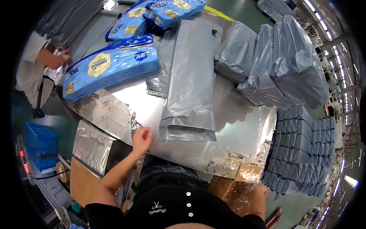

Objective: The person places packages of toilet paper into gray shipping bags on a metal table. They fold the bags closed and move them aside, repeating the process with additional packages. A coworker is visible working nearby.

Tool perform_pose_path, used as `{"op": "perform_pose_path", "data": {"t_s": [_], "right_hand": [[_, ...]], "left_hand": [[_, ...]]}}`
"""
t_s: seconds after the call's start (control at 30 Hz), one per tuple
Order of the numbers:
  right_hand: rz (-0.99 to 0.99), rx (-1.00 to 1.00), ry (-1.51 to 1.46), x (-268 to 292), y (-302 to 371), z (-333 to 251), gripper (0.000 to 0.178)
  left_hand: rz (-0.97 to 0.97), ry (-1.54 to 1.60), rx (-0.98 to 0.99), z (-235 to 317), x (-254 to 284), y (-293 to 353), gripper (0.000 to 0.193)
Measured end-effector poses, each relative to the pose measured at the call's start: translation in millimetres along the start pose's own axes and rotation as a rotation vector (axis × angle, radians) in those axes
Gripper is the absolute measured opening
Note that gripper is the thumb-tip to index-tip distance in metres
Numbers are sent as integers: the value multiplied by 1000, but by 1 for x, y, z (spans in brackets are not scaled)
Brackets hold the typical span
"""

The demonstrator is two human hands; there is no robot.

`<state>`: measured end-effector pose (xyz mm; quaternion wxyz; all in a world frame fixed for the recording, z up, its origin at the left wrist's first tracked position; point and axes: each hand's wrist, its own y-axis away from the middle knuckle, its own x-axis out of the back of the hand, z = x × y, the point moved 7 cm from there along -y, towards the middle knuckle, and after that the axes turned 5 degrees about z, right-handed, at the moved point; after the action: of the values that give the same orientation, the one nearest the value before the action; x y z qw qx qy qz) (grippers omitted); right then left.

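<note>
A long grey plastic mailing bag (190,76) lies lengthwise on the metal table (244,122), filled out by something inside, its flap end toward me. Just left of that flap, above the table's near edge, is my left hand (142,139). Its fingers are curled in and a little blurred, and nothing shows in them. My right hand (260,191) hangs low at the right, beside a brown cardboard box (240,192). It looks closed, but its fingers are mostly turned from view. Blue plastic-wrapped packs (114,65) lie at the far left of the table.
Several filled grey bags (263,65) stand at the table's right side. Stacked grey parcels (293,149) rise beyond the right edge. Another person's hand (65,57) is at the far left. A blue crate (41,143) and a metal-topped box (91,145) stand left of me.
</note>
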<state>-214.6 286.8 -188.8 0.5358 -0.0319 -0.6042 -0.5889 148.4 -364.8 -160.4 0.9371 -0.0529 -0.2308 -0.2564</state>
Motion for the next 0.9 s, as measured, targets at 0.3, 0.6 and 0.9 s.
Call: {"op": "perform_pose_path", "data": {"t_s": [0.3, 0.6, 0.9], "right_hand": [[970, 788, -291, 240, 40, -338, 29], [1113, 946, 17, 269, 2, -462, 20], [1179, 1003, -106, 378, -13, -446, 21]], "left_hand": [[-505, -723, -1358, 132, -109, -49, 22], [-705, -714, -1134, 58, -114, -68, 25], [-669, 154, -334, 67, -38, -102, 22]]}}
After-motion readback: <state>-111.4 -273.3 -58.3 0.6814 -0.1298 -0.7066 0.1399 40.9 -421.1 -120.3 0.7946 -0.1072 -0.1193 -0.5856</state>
